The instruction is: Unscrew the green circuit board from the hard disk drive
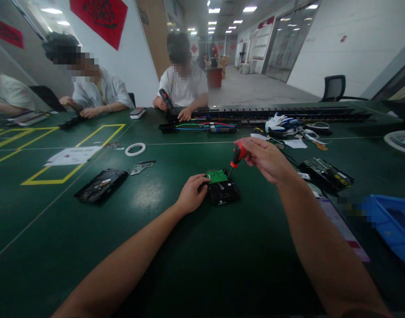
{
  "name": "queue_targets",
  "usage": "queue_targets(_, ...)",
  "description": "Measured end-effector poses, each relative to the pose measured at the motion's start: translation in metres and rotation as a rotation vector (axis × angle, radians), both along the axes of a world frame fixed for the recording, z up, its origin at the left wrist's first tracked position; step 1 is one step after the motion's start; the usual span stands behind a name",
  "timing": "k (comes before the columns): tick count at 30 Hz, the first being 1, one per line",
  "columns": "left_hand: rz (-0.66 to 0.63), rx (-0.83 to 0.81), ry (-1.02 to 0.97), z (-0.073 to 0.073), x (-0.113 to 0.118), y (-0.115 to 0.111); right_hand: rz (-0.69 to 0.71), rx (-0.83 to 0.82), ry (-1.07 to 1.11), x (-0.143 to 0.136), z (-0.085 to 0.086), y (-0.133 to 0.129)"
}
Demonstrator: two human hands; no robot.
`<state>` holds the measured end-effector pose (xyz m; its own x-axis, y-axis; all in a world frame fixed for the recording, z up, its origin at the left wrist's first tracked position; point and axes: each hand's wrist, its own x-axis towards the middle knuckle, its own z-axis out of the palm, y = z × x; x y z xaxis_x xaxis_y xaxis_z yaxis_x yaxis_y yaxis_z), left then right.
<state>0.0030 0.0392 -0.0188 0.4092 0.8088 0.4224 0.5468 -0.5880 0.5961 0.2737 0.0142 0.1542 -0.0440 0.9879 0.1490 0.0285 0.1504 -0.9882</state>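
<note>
A black drive (pixel 224 194) lies flat on the green surface (pixel 176 251), right in front of the person, and a bright green board (pixel 217 176) sits on its far half. The left hand (pixel 193 193) holds the drive by its left edge, with the fingers bent and one fingertip close to the green board. The right hand (pixel 263 160) is closed around the red and black handle of a screwdriver (pixel 238 154), just above and to the right of the drive. The screwdriver leans a little, and its thin tip points down at the right end of the green board. To the left of the drive there is a small metal piece (pixel 141 168), and farther left is a bigger black case (pixel 102 185). A white ring (pixel 135 149) lies past the drive, on its left side. To the right of the drive is another dark case (pixel 327 173), and a blue bin (pixel 392 229) is farther right and nearer. White and blue gloves (pixel 280 124) lie past the drive on the right. Straight past the drive, a person in a white shirt (pixel 189 84) holds a power tool (pixel 167 100).
</note>
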Motion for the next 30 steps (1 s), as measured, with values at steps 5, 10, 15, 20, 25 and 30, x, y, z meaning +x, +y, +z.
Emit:
queue_targets(5,0.002,-0.001,0.0,-0.0006,0.0002,-0.0003,-0.106,0.015,-0.046,-0.0026,0.0014,-0.0017)
queue_targets(10,0.004,-0.022,0.002,-0.0008,0.0,-0.0003,-0.161,-0.052,-0.054,-0.005,0.0035,-0.0029)
queue_targets(15,0.003,-0.032,0.001,-0.0002,0.0003,-0.0006,-0.095,-0.036,-0.069,-0.0063,0.0049,-0.0052)
queue_targets(20,0.019,-0.015,0.005,0.002,0.0027,-0.0026,-0.007,-0.078,-0.077,-0.006,0.0059,-0.0073)
queue_targets(25,0.035,0.004,0.009,0.0028,0.0053,-0.0026,0.016,-0.103,-0.036,-0.0032,0.0085,-0.0074)
queue_targets(30,0.026,-0.013,0.014,0.0082,0.0063,0.0052,0.05,-0.109,0.045,-0.0017,0.0057,-0.0053)
